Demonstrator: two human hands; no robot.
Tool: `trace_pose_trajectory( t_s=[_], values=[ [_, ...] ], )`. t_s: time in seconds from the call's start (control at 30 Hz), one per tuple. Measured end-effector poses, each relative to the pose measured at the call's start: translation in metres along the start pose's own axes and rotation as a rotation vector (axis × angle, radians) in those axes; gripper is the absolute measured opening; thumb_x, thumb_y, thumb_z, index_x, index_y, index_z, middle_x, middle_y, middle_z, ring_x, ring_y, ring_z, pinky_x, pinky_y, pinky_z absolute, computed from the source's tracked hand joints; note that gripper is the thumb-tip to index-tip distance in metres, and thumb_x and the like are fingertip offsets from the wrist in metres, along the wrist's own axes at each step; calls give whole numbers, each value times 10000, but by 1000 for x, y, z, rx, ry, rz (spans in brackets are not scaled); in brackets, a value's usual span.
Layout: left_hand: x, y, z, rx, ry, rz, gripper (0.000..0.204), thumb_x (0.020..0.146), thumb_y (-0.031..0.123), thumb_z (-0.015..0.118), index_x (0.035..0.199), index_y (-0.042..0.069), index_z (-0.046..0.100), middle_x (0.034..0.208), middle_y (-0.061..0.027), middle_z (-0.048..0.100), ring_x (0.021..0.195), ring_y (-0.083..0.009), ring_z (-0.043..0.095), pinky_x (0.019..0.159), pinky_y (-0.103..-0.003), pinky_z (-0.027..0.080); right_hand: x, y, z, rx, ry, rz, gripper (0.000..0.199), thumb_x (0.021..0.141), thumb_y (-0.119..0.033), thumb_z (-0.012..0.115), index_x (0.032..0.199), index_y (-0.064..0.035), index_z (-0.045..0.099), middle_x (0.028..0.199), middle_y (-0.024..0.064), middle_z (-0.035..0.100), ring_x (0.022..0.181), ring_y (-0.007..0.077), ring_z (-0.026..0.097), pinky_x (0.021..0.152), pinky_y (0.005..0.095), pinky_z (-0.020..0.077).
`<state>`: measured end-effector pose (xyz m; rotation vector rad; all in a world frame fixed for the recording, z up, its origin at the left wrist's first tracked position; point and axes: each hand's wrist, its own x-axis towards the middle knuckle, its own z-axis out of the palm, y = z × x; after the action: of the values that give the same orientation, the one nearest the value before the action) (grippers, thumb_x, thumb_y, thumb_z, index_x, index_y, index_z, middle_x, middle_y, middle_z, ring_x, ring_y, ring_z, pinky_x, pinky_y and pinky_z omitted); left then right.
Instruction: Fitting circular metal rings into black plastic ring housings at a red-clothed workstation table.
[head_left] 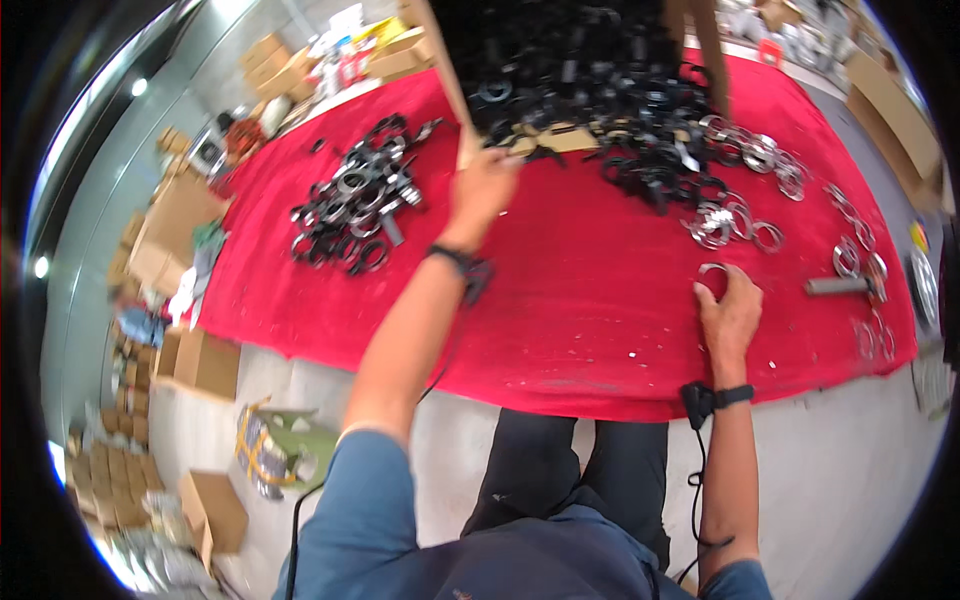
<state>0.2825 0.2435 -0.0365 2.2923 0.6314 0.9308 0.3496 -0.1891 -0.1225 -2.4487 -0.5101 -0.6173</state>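
Table (560, 330) covered in red cloth, carrying loose ring-shaped parts in several groups. Left hand (482, 190) raised over the far middle of the table, fingers closed on the lower edge of a tilted cardboard box (462, 90). Box mouth turned toward the cloth, filled with black rings; black ring spill (640, 150) lying at the far edge directly under and beside the box. Black strap on the left wrist, with a cable running back along the forearm.

Right hand (728, 312) resting on the cloth near the near-right part of the table, palm down, fingertips touching a single silver ring (712, 270). Grip on that ring not closed around it as far as visible: fingers curled at its rim, whether pinching or merely touching cannot be told. Black strap with a cable on the right wrist as well.

Second heap of black and grey rings (352, 205) toward the far-left corner, well apart from both hands. Cluster of silver rings (728, 218) just beyond the right hand, further silver rings strung along the right edge. Grey metal cylinder (838, 286) lying flat near the right edge, close to those rings.

Cardboard cartons (205, 362) standing on the floor beside the left edge of the table. Dark trousers and blue sleeves at the near edge.
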Motion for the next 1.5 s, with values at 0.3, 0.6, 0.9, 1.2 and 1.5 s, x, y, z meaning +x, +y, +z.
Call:
trace_pose_trajectory(
  t_s=[0.3, 0.6, 0.9, 1.2, 1.5],
  values=[
    [71, 66, 148, -280, -565, -360, 722, 674, 471, 1010, 1177, 4, 785, 1110, -158, 792, 1027, -262, 766, 770, -397, 615, 8, -28, 7, 101, -21, 115, 609, 902, -345, 846, 1364, 12, 673, 1315, 213, 712, 1241, 401, 620, 1094, 496, 481],
    [23, 114, 155, 35, -572, -247, 752, 636, 475, 987, 1142, -47, 790, 1213, -206, 780, 1152, -359, 738, 980, -405, 567, 4, -5, 1, 98, 10, 162, 596, 908, -379, 840, 1331, 12, 690, 1292, 200, 728, 1216, 397, 634, 1077, 484, 490],
    [-18, 102, 86, -867, -479, -276, 445, 910, 289, 859, 1282, 113, 690, 1091, -9, 715, 1034, -166, 692, 865, -381, 557, 5, -5, 1, 483, 164, 309, 566, 1009, -391, 754, 1395, 9, 649, 1183, 214, 732, 1070, 325, 694, 953, 434, 548],
    [-91, 72, -22, -603, -310, -446, 573, 824, 305, 950, 1286, 110, 674, 1025, -8, 697, 884, -107, 671, 619, -273, 531, -23, -18, -60, 2152, -385, 679, 652, 1094, -579, 544, 1428, -22, 591, 1242, 215, 740, 1100, 317, 708, 945, 438, 580],
    [-197, 74, -58, -117, -227, -137, 749, 748, 156, 967, 1421, 64, 651, 1144, -99, 669, 826, -113, 675, 728, -300, 585, -78, -80, -113, 2398, -724, 601, 643, 1137, -562, 415, 1616, -136, 462, 1506, 286, 587, 1178, 331, 650, 953, 460, 543]
  ],
)
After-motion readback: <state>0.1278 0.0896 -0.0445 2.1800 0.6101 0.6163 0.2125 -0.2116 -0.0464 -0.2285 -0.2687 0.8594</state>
